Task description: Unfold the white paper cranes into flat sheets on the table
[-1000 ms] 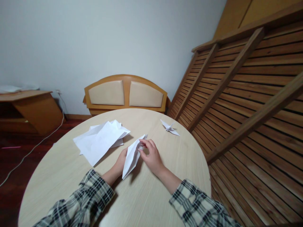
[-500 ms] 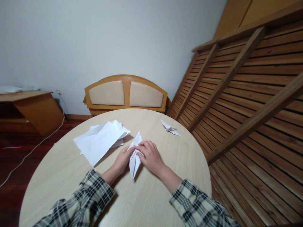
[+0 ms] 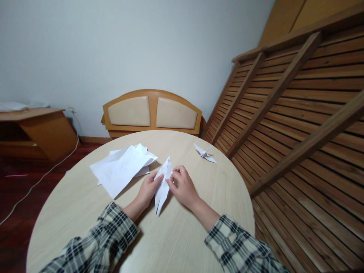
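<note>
A long, pointed piece of folded white paper (image 3: 161,193) is held between my hands just above the round table, its lower tip split in two. My left hand (image 3: 147,190) grips its left edge, thumb on top and fingers beneath. On the other side, my right hand (image 3: 183,187) pinches the paper's right edge with thumb and curled fingers. Beyond my right hand a finished-looking paper crane (image 3: 204,153) lies on the tabletop. To the left of my hands is a loose pile of white paper sheets (image 3: 121,170), some creased.
The round wooden table (image 3: 182,242) fills the space before me. Behind it stands a headboard (image 3: 152,112) with two padded panels. A slatted wooden frame (image 3: 284,125) leans along the right side. At the left are a low desk (image 3: 42,129) and a white cable (image 3: 42,178) on the floor.
My right hand has drawn back slightly from across the paper, its fingers now curled at the right edge. More of the folded paper's upper face shows, and it is tilted a little.
</note>
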`<state>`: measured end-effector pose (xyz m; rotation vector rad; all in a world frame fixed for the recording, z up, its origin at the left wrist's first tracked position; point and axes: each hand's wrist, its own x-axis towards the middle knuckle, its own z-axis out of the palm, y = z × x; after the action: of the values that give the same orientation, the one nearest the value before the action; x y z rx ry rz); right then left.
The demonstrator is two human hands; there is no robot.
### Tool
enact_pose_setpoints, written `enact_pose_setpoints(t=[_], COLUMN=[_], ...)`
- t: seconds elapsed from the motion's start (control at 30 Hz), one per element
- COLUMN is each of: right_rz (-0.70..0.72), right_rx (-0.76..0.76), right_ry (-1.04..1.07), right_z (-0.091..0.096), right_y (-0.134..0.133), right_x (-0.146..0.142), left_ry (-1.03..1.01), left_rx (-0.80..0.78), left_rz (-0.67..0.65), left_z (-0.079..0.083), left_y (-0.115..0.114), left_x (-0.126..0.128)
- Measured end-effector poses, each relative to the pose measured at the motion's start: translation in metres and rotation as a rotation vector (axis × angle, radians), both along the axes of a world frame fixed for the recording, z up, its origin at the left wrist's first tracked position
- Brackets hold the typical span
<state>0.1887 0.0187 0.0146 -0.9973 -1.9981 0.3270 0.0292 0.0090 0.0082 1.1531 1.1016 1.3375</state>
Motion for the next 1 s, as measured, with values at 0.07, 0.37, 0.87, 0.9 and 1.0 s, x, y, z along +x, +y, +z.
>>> enact_pose_setpoints(t=[0.07, 0.37, 0.87, 0.9, 1.0], right_rz=[-0.010, 0.105, 0.058, 0.057, 0.048], right_rx=[-0.078, -0.314, -0.228, -0.223, -0.216], right_ry=[0.118, 0.396, 0.392, 0.394, 0.394], right_z=[-0.006, -0.014, -0.009, -0.009, -0.008], right_y=[0.003, 0.007, 0.009, 0.009, 0.009], right_x=[-0.001, -0.009, -0.005, -0.005, -0.004], left_ry=[-0.067, -0.024, 0.282, 0.280, 0.282], left_rx=[-0.016, 0.002, 0.133, 0.137, 0.147], left_rz=[0.015, 0.026, 0.027, 0.021, 0.025], left_z=[0.000, 0.002, -0.002, -0.003, -0.003], left_y=[0.001, -0.001, -0.002, -0.001, -0.001], left_x=[0.000, 0.003, 0.004, 0.003, 0.003])
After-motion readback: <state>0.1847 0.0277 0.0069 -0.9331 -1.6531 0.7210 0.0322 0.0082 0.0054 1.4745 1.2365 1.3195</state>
